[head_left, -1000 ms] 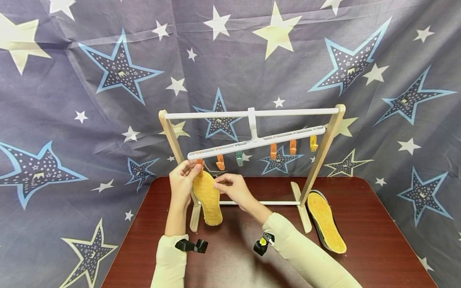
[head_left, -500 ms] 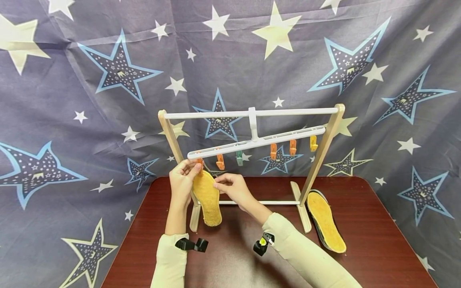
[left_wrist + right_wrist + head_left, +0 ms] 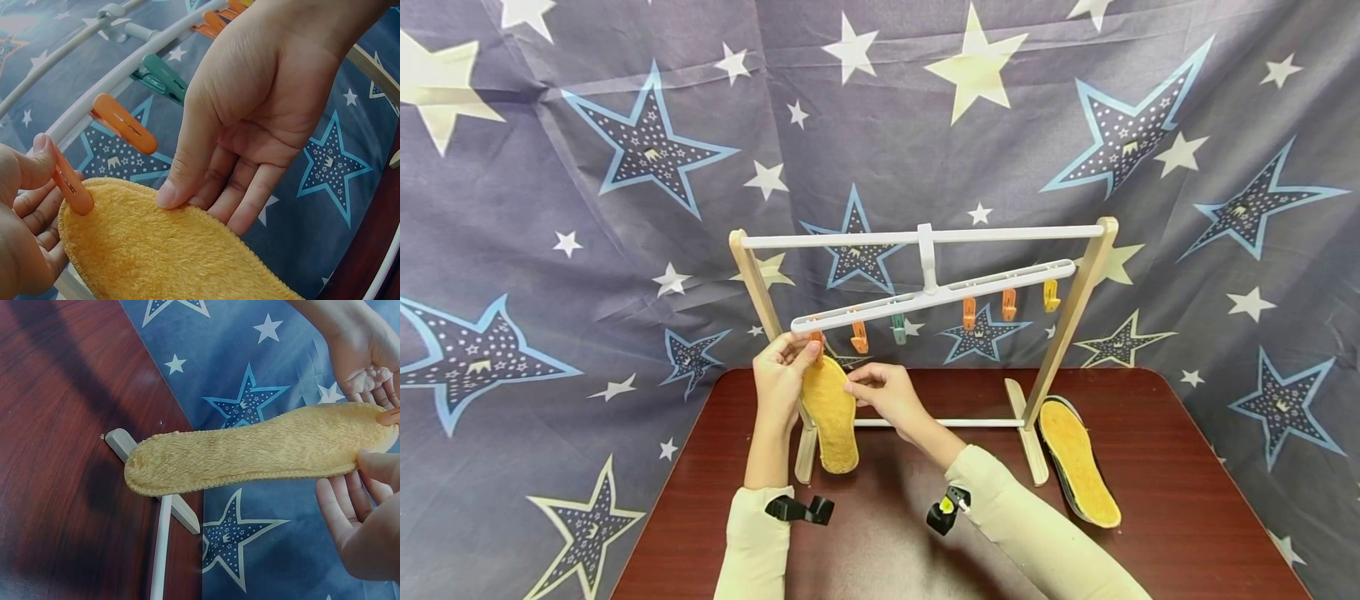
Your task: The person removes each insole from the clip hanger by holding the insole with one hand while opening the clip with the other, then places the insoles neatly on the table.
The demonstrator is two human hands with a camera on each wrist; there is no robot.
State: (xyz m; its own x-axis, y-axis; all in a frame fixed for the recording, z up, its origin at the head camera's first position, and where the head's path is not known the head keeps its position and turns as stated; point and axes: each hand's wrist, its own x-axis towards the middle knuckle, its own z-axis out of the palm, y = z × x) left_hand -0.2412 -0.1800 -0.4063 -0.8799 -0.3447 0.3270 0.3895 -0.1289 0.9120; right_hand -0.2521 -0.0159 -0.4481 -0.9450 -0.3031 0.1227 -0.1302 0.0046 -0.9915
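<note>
A yellow fuzzy insole hangs lengthwise below the left, lower end of a tilted white clip hanger. My left hand pinches an orange clothespin at that end, thumb on one side and fingers behind. In the left wrist view, the clothespin's lower tip lies over the insole's top edge. With thumb and fingers my right hand pinches the insole's right edge, near its wide upper part. The insole's narrow end points down toward the table, its fuzzy side facing me.
A wooden stand with a white top bar carries the hanger. More clothespins hang along it, including a green one and a yellow one. Another yellow insole with a dark edge lies on the red-brown table, right of the stand.
The insole's lower end has swung slightly to the left, and the hanger's right end has shifted a little. Both hands keep their grips in nearly the same place.
</note>
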